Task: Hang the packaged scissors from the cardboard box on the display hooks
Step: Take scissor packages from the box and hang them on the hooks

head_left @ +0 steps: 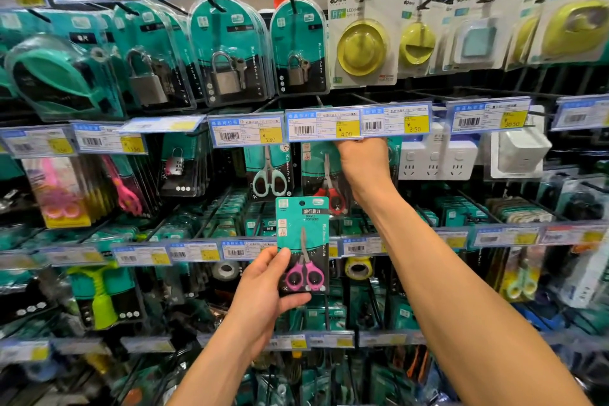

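Left grip [263, 283] clamped low on scissors pack [301, 231]: judged light, stiff card, slick blister; hold edges. Right grip [362, 158] fingers behind price label [324, 124]; closure indeterminate.

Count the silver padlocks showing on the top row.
3: left padlock, middle padlock, and a smaller right padlock beside the yellow lamp. Packs stacked behind them may hide more.

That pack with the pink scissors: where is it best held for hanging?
Hold the pink scissors pack by its lower half, coming from the left edge, as the left hand does: thumb on the front, fingers under the bottom edge. The card is flat and upright, and this leaves the hang hole at its top free for a hook.
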`<state>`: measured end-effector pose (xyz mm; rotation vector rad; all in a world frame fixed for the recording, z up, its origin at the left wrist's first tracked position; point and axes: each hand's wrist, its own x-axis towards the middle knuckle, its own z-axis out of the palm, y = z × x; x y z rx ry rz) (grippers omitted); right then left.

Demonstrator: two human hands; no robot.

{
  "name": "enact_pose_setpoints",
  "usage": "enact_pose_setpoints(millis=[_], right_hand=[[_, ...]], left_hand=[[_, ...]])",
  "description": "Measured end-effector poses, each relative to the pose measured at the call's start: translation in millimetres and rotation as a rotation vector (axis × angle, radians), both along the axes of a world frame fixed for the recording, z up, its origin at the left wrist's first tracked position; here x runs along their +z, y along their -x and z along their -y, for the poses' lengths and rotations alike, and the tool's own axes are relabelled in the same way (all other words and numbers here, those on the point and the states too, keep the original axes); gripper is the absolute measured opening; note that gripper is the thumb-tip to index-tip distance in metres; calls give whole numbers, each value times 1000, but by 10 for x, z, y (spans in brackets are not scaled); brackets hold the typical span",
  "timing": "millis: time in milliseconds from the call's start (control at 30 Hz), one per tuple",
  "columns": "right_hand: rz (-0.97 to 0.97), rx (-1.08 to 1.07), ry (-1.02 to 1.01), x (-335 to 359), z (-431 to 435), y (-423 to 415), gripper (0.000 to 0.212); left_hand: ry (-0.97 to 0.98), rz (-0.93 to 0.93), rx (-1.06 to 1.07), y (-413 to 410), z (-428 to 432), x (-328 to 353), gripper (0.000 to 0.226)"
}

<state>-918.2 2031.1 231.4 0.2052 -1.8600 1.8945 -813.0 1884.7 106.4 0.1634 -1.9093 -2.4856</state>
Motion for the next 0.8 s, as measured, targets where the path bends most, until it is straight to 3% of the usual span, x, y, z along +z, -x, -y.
enact_pose_setpoints(millis=[300,433,800], right_hand=[[-9,50,149,-43,27,225,22],[-13,51,203,-55,0,247,6],[-135,-133,-114,-161,71,131,36]], left_hand=[[37,-4,2,7,30,-2,25],[35,-8,0,-1,26,12,24],[30,-13,3,-6,39,21,24]])
